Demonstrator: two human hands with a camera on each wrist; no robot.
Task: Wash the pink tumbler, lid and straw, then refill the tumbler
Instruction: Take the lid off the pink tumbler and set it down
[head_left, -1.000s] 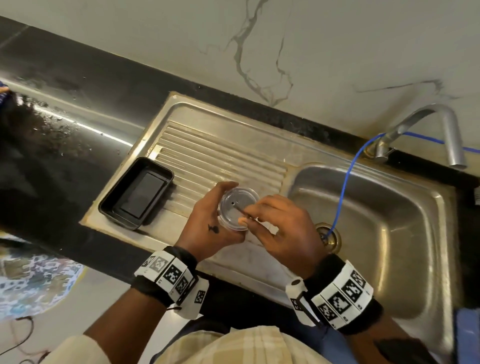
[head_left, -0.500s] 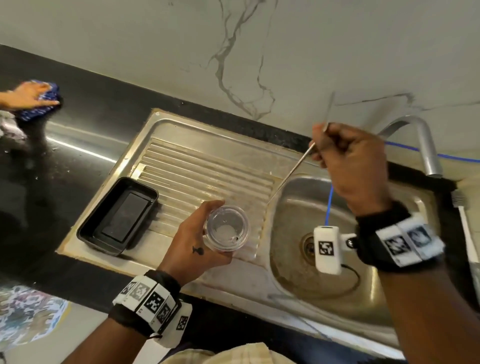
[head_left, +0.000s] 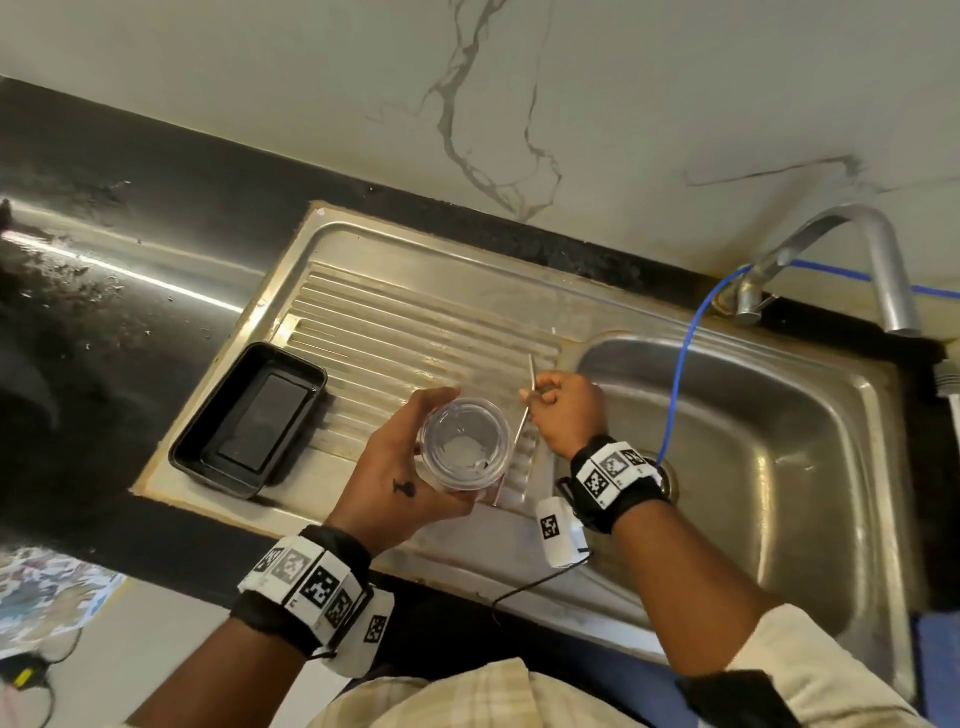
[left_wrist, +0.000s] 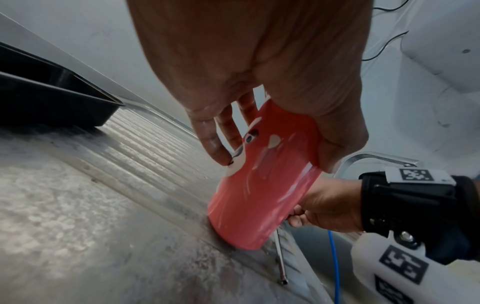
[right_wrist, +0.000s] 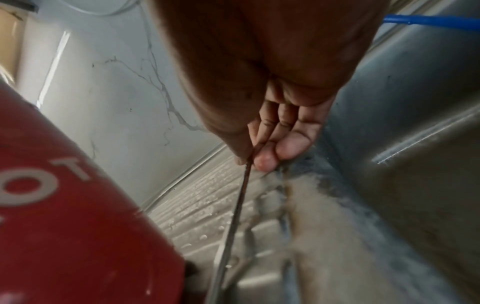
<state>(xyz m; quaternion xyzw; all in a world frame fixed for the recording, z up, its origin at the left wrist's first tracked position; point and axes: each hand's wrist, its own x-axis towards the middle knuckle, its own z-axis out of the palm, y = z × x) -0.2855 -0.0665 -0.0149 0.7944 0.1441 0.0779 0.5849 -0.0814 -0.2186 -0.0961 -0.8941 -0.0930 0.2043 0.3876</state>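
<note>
My left hand (head_left: 397, 467) grips the pink tumbler (left_wrist: 262, 185) round its side, tilted, with its base on the ribbed drainboard (head_left: 415, 332). The clear lid (head_left: 464, 447) sits on top of the tumbler. Just right of the tumbler, my right hand (head_left: 540, 397) pinches a thin metal straw (head_left: 523, 421) between thumb and fingertips (right_wrist: 262, 162). The straw slants down beside the tumbler, and its lower end (left_wrist: 281, 265) touches the drainboard.
A black tray (head_left: 249, 421) sits on the drainboard's left end. The sink basin (head_left: 779, 467) lies to the right, with a blue hose (head_left: 678, 374) running into its drain and a steel tap (head_left: 878, 260) above. Wet black counter (head_left: 104, 291) extends left.
My right hand pulled the straw out of the lid, raised it toward the tap, then brought it down beside the tumbler onto the drainboard. My left hand kept holding the tumbler.
</note>
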